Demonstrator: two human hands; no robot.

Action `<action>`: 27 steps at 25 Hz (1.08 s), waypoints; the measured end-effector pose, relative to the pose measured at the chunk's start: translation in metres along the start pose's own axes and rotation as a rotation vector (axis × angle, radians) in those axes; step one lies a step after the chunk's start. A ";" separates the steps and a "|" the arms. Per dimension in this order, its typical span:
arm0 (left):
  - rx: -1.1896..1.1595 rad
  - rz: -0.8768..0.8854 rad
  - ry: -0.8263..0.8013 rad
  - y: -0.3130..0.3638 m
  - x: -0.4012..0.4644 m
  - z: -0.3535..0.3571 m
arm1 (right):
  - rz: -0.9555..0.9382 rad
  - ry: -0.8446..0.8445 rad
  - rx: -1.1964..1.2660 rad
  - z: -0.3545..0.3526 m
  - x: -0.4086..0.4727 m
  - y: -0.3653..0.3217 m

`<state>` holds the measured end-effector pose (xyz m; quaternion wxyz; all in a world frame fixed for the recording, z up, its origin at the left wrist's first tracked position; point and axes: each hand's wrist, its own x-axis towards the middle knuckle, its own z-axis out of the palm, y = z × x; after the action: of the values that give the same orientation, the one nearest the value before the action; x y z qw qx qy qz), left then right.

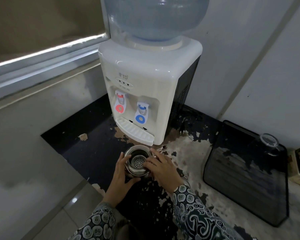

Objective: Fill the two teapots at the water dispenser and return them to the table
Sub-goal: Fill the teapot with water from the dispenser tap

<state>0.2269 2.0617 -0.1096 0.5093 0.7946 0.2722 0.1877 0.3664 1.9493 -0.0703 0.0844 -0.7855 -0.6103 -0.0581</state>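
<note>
A steel teapot (137,154) with its lid off stands on the worn dark counter, just in front of the dispenser's drip tray (135,131). A perforated strainer basket (138,162) sits in its mouth. My left hand (122,172) wraps the pot's left side. My right hand (161,166) lies over the right rim, fingertips on the strainer's edge. The white water dispenser (145,80) carries a blue bottle, a red tap (120,102) on the left and a blue tap (142,112) on the right. Only one teapot is in view.
A black tray (246,184) lies on the counter at the right, with a clear glass jar (268,142) at its far edge. A loose power plug (181,132) rests beside the dispenser. The counter's left edge drops to tiled floor (73,201).
</note>
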 end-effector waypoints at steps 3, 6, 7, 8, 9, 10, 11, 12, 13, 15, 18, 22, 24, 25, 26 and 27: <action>-0.003 0.012 -0.025 0.004 0.019 -0.014 | 0.064 -0.003 0.035 -0.002 0.018 0.000; -0.047 0.018 -0.049 0.012 0.048 -0.034 | 0.145 -0.138 0.175 -0.003 0.040 0.000; -0.053 0.026 -0.055 0.014 0.055 -0.038 | 0.153 -0.165 0.163 -0.002 0.045 -0.001; -0.054 0.035 -0.055 0.014 0.060 -0.042 | 0.159 -0.182 0.143 -0.002 0.048 -0.001; -0.054 0.044 -0.050 0.012 0.065 -0.047 | 0.162 -0.174 0.129 -0.002 0.054 -0.001; -0.055 0.052 -0.039 0.010 0.070 -0.052 | 0.172 -0.167 0.119 -0.002 0.059 -0.003; -0.056 0.060 -0.029 0.009 0.074 -0.058 | 0.184 -0.153 0.116 -0.003 0.064 -0.006; -0.054 0.067 -0.026 0.006 0.080 -0.063 | 0.202 -0.143 0.116 -0.005 0.069 -0.009; -0.047 0.074 -0.031 0.004 0.087 -0.068 | 0.222 -0.126 0.106 -0.007 0.072 -0.013; -0.043 0.085 -0.054 0.002 0.096 -0.075 | 0.246 -0.112 0.051 -0.014 0.077 -0.020; -0.044 0.110 -0.090 -0.001 0.109 -0.082 | 0.293 -0.016 0.030 -0.015 0.080 -0.028; -0.023 0.161 -0.141 -0.003 0.126 -0.087 | 0.358 -0.016 0.198 -0.007 0.087 -0.025; -0.007 0.176 -0.177 -0.005 0.133 -0.088 | 0.383 0.059 0.141 0.001 0.089 -0.024; -0.004 0.186 -0.196 -0.007 0.136 -0.089 | 0.384 0.092 0.098 0.003 0.090 -0.025; -0.001 0.197 -0.216 -0.008 0.137 -0.090 | 0.392 0.115 0.073 0.004 0.093 -0.026; 0.002 0.206 -0.234 -0.009 0.139 -0.091 | 0.411 0.129 0.045 0.004 0.095 -0.027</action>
<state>0.2811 2.2156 -0.0776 0.5150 0.8351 0.1283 0.1448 0.3637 2.0470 -0.0545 0.1508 -0.8860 -0.4319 -0.0762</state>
